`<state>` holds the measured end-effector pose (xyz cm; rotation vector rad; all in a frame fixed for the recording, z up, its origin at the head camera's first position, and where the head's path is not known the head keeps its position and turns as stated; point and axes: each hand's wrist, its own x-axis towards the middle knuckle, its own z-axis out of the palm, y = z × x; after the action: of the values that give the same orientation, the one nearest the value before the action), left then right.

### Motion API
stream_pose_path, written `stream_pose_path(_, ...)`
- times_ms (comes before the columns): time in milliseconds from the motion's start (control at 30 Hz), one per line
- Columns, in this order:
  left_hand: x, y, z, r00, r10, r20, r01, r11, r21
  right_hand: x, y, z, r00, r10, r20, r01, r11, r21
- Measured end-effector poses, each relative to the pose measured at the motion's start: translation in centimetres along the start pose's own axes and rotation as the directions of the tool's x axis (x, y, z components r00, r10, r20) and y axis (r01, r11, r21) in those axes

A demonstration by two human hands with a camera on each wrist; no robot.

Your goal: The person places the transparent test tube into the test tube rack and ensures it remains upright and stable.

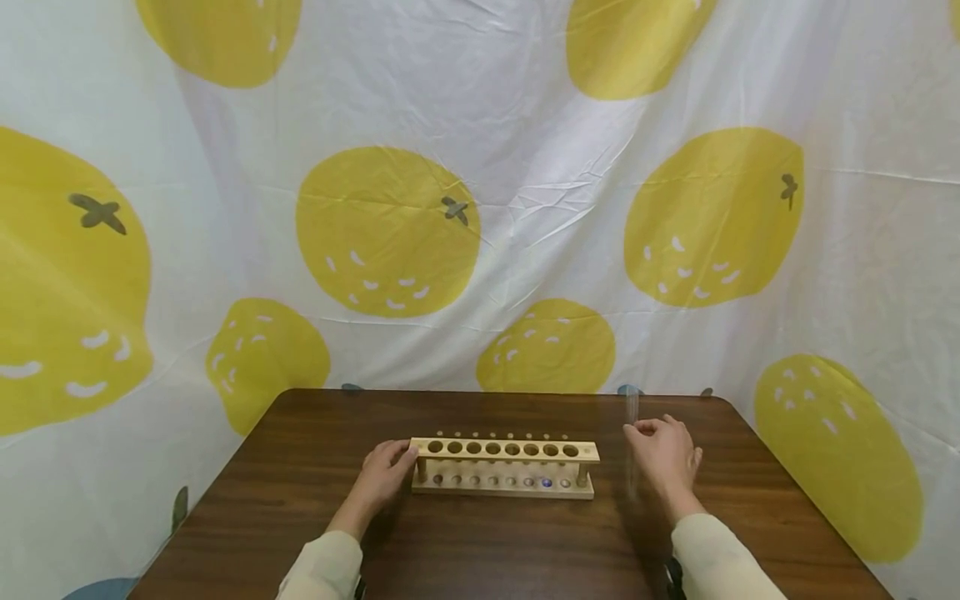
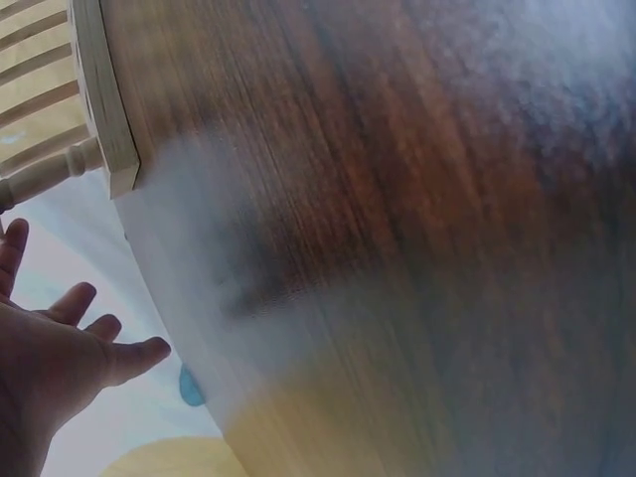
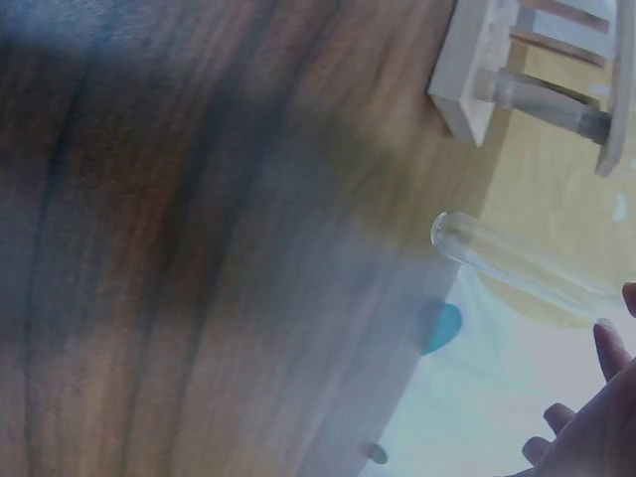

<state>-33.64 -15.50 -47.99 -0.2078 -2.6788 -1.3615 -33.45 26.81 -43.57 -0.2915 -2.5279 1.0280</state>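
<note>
- Nearest me, 2 pale sleeves (image 1: pixel 322 571) reach in over the brown table (image 1: pixel 480 550). I judge that smooth top could let a light rack (image 1: pixel 502 457) skid if bumped.
- My left hand (image 1: pixel 384 473) touches the rack's left end; I can't tell whether its fingers grip or merely rest. If they only rest, a knock could twist the rack.
- My right hand (image 1: pixel 664 457) pinches a clear test tube (image 3: pixel 527 263) upright, right of the rack and apart from it. A loose pinch could let it slip or tilt.
- The rack stands upright, 8 holes along its top; a blue spot (image 1: pixel 547 483) shows in its base, 7th from the left. A misjudged approach could strike a rim or end post.
- Farthest, the lemon-print cloth (image 1: pixel 555 250) hangs; against it I could lose the tube's faint outline.
</note>
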Motion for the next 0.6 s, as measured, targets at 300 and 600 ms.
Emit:
stream_pose_path(300, 0.0, 0.0, 0.1, 1.0, 0.001, -0.01, -0.001, 1.0, -0.009, 0.6, -1.9, -0.8, 0.996, -0.064, -0.063, 0.068, 0.996, 0.051)
stream_pose_path(600, -0.1, 0.1, 0.0, 1.0, -0.006, -0.002, 0.006, 1.0, 0.004, 1.2, -3.4, -1.1, 0.985, -0.1, -0.144, 0.112, 0.99, 0.08)
